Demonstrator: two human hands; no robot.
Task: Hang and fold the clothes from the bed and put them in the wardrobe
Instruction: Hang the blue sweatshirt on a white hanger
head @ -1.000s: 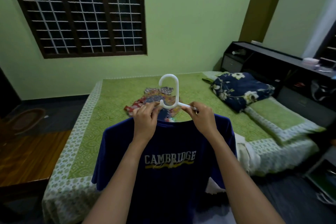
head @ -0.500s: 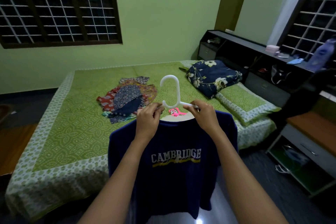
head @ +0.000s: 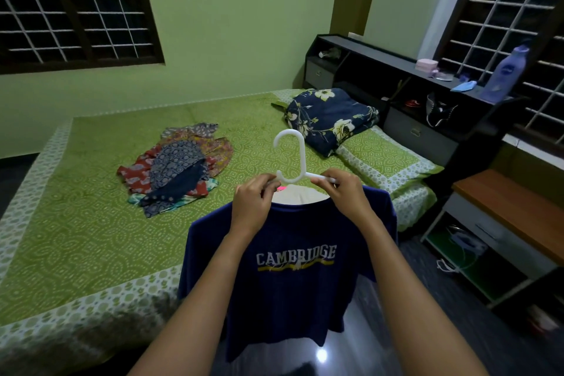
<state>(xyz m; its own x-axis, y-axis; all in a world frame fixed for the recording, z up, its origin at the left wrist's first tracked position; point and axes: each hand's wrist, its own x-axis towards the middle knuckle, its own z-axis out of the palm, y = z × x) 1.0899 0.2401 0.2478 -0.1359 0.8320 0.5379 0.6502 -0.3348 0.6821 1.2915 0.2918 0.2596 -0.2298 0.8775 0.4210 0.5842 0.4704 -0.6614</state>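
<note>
A: Where is the navy-blue cotton T-shirt (head: 293, 268) held?
B: On the white plastic hanger (head: 297, 156), pinched by left hand (head: 253, 201) and right hand (head: 345, 192), beside the green-covered bed (head: 76, 223). Judged limp and light; best taken by the stiff hook.

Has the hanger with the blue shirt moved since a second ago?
Yes. The hanger overlapped the patterned clothes pile on the bed; now it sits clear to that pile's right.
</note>
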